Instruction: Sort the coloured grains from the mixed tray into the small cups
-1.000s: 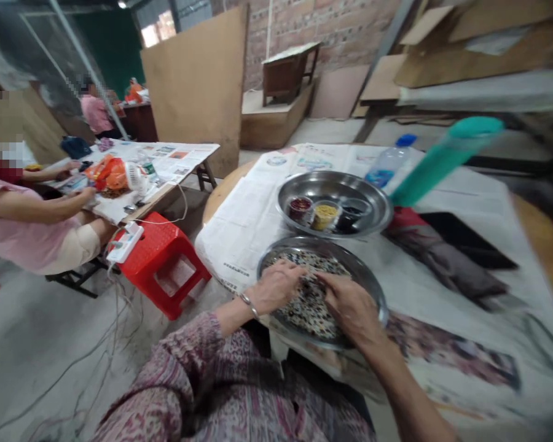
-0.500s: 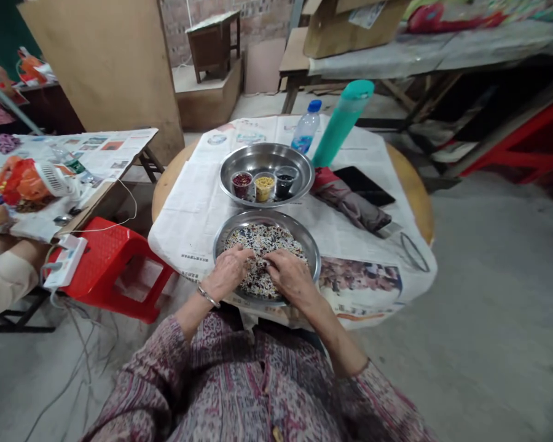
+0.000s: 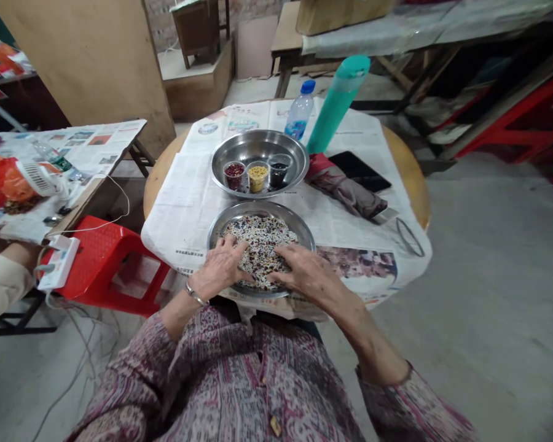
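In front of me on the newspaper-covered table stands a shallow steel basin (image 3: 306, 228) with a mix of pale grains and dark, red and yellow beans (image 3: 262, 242) spread over its bottom. My left hand (image 3: 223, 261) rests on the left side of the mix, fingers apart. On the right side, my right hand (image 3: 304, 267) lies over the rim and the grains, thumb spread from the fingers. Just behind is a second steel basin (image 3: 225, 146) holding a cup of red beans (image 3: 235, 177), a cup of yellow kernels (image 3: 257, 178) and a cup of black beans (image 3: 278, 174).
A water bottle (image 3: 300, 110) and a leaning teal bottle (image 3: 338, 104) stand behind the basins. To their right lie a folded umbrella (image 3: 350, 193), a black tablet (image 3: 359, 172) and a dark loop (image 3: 410, 237). A red stool (image 3: 96, 261) with a power strip (image 3: 59, 263) is at left, beside a seated person's leg.
My hands have moved apart, from close together over the middle of the mix to its two sides, and their fingers have spread. The view has tilted slightly downward.
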Motion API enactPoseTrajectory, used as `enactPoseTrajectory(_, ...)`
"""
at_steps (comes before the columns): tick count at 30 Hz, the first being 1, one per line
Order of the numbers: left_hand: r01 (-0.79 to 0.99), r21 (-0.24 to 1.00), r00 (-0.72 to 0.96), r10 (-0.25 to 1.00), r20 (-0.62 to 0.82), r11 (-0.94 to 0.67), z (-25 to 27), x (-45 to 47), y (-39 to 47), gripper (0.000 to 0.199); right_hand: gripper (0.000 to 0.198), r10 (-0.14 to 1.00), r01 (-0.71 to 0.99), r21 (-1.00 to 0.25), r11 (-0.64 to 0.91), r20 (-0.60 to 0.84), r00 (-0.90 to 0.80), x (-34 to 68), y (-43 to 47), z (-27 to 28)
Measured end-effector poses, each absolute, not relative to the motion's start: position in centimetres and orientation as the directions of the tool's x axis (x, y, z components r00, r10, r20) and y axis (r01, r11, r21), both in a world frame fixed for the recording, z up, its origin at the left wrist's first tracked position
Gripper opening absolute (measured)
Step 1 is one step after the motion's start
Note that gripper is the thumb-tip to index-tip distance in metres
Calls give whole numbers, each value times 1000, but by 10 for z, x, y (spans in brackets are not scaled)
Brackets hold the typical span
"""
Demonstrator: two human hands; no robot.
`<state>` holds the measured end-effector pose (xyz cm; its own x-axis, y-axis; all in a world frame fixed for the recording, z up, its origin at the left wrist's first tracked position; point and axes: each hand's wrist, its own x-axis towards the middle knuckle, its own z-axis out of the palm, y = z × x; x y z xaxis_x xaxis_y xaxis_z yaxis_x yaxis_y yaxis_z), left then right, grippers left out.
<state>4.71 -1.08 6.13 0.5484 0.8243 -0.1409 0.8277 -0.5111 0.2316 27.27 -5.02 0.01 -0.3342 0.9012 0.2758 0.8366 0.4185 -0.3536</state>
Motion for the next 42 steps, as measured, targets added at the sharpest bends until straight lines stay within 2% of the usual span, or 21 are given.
enactPoseTrajectory(3, 803, 278, 584, 789, -193, -527, 55, 48, -23, 55, 35, 884, 788, -403, 466, 255, -392, 264, -56, -5)
enactPoseTrajectory(6, 800, 286, 579, 805, -132, -528, 43, 56, -22, 33, 28, 908, 785, -456, 420, 217, -359, 249, -46, -12)
enactPoseTrajectory(9, 832, 268, 519, 852, -68, -485, 36, 62, -14, 25, 25, 931, 783, -506, 361, 247, -269, 239, -30, -13)
enactPoseTrajectory(12, 867, 255, 439, 898, 16, -429, 32, 62, -6, 24, 28, 933, 793, -522, 312, 327, -152, 235, -16, -8)
enactPoseTrajectory(16, 868, 252, 419, 903, 93, -428, 23, 59, 0, 26, 26, 938, 862, -449, 237, 336, -83, 229, -11, 1)
enactPoseTrajectory(21, 854, 255, 444, 891, 98, -454, 15, 57, 0, 32, 33, 932, 869, -379, 319, 294, -214, 217, -17, 0)
enactPoseTrajectory(25, 862, 259, 425, 900, 100, -436, 16, 57, -3, 28, 25, 909, 823, -418, 385, 323, -262, 218, -15, -8)
enactPoseTrajectory(29, 860, 278, 424, 903, 77, -427, 16, 57, -3, 27, 34, 911, 816, -478, 325, 390, -134, 226, -10, -15)
enactPoseTrajectory(32, 856, 298, 423, 904, 64, -422, 14, 57, -2, 26, 40, 901, 873, -433, 226, 434, -18, 230, -10, -15)
enactPoseTrajectory(35, 857, 305, 414, 908, 71, -415, 13, 57, -3, 26, 31, 892, 912, -376, 164, 451, 25, 228, -13, -13)
enactPoseTrajectory(38, 860, 292, 414, 907, 77, -418, 15, 57, -4, 27, 27, 915, 902, -389, 185, 404, -14, 223, -15, -10)
enactPoseTrajectory(42, 853, 292, 425, 900, 93, -433, 16, 57, -5, 29, 25, 927, 810, -484, 330, 328, -182, 220, -16, -9)
